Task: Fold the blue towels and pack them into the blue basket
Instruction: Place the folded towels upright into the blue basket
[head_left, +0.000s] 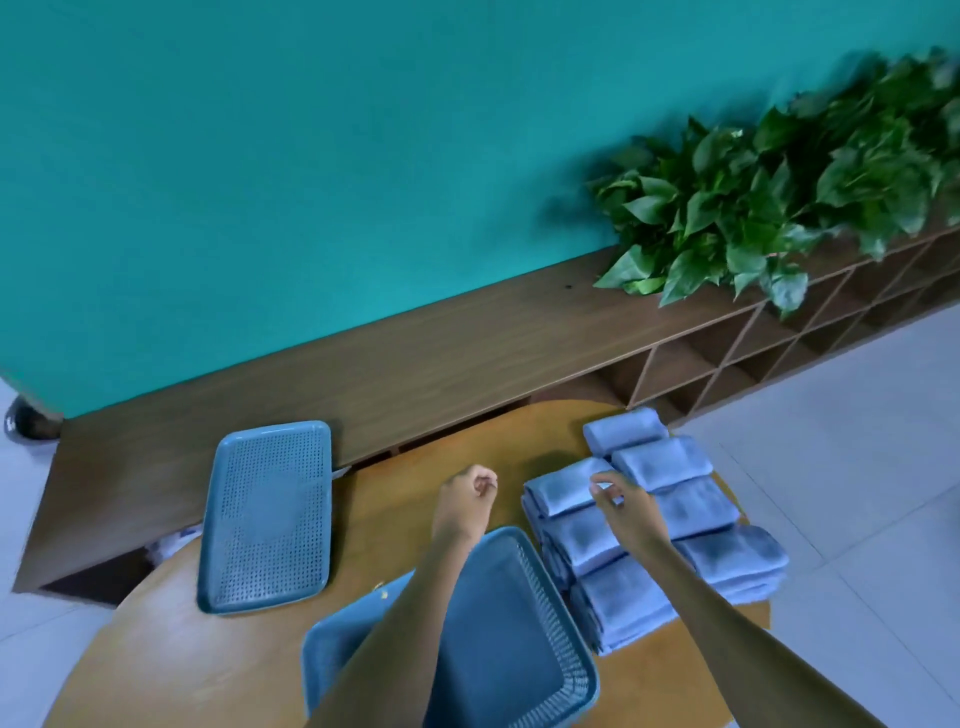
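Observation:
Several folded blue towels (660, 462) lie in two rows on the right side of the round wooden table (405, 467). A blue basket (566, 654) stands at the near edge, partly hidden by my forearms. My left hand (467, 491) hovers above the table beyond the basket, fingers curled into a loose fist, holding nothing. My right hand (621, 499) hangs over the towel rows, and its fingertips pinch the edge of one folded towel (561, 491).
A blue perforated lid or tray (267, 519) lies flat on the table's left side. Behind the table runs a low wooden shelf unit (415, 358) against a teal wall, with leafy plants (779, 197) at the right. Pale tiled floor surrounds the table.

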